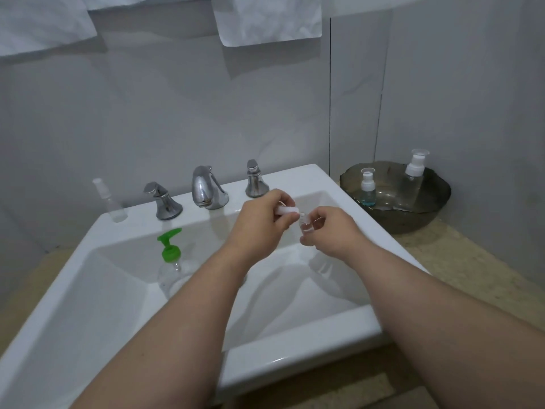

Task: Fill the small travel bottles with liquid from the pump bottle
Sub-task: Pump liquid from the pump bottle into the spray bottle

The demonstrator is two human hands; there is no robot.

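Observation:
Over the white sink (333,335), my right hand (330,231) grips a small clear travel bottle (306,224). My left hand (259,225) pinches its white pump cap (287,210) at the bottle's neck. A clear pump bottle with a green pump head (169,246) stands in the basin, left of my left forearm. Another small clear spray bottle (110,202) stands on the sink's back left corner. In the dark bowl (418,219) at right stand a small bottle with blue liquid (367,188) and a taller clear pump bottle (413,178).
A chrome faucet (206,187) with two chrome handles (162,202) (255,180) sits along the sink's back rim. White towels (265,19) hang on the wall above. A beige counter (460,261) surrounds the sink.

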